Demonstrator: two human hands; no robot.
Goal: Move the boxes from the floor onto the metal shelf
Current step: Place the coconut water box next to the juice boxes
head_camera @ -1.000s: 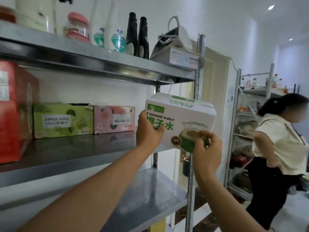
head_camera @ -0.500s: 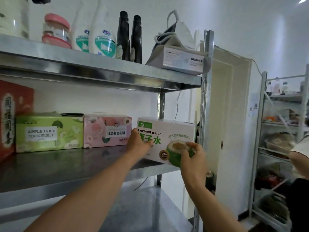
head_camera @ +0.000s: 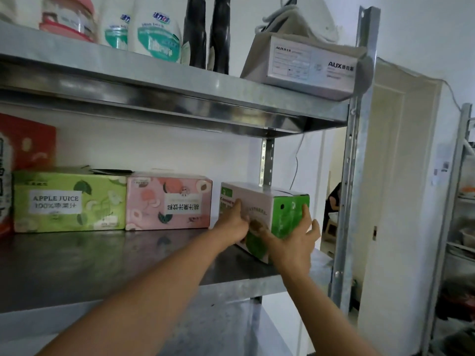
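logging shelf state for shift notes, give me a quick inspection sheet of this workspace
surface: steel middle shelf, boxes along the back
job's things: coconut water box on that shelf, turned askew, a gap from the pink box; apple juice box and red box further left
clutter: top shelf holds white bottles, two dark bottles, an AUX box
hands: left hand flat on the box's front; right hand spread on its green end
cables: thin cable down the wall beside the rear post
surroundings: second metal rack at right

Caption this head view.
Left hand and right hand press a coconut water box onto the metal shelf beside the pink box.
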